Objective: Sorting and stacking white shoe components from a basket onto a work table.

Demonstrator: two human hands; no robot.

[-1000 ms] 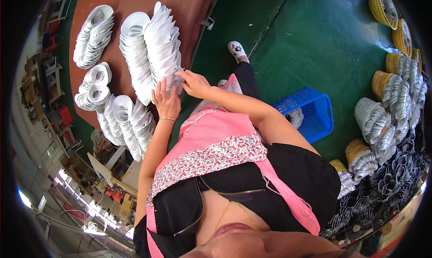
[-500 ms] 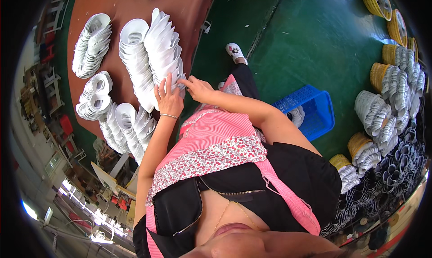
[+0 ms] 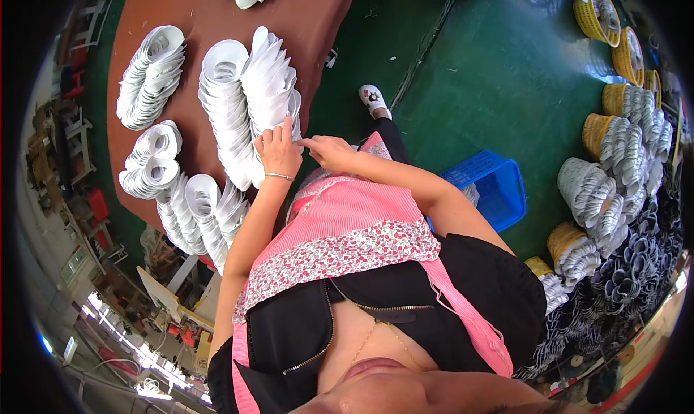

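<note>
Two long rows of nested white shoe uppers lie side by side on the brown table, a left row [image 3: 225, 103] and a right row [image 3: 269, 85]. At the near end of the right row is my left hand [image 3: 278, 152], its fingers bent against the last uppers and its index finger reaching up along them. Just right of it, my right hand [image 3: 329, 152] is closed, thumb and forefinger brought together at the row's edge beside my left fingers. Whatever lies between those two fingertips is too small to make out.
More white stacks [image 3: 150, 74] stand on the brown table [image 3: 199, 13], several along its left and near side. A blue plastic basket [image 3: 499, 197] sits on the green floor to the right. Yellow baskets [image 3: 598, 16] and heaped stacks line the far right.
My left hand has drawn in its spread fingers and slid slightly down the row's near end. My right hand stays close beside it. The whole view has shifted slightly.
</note>
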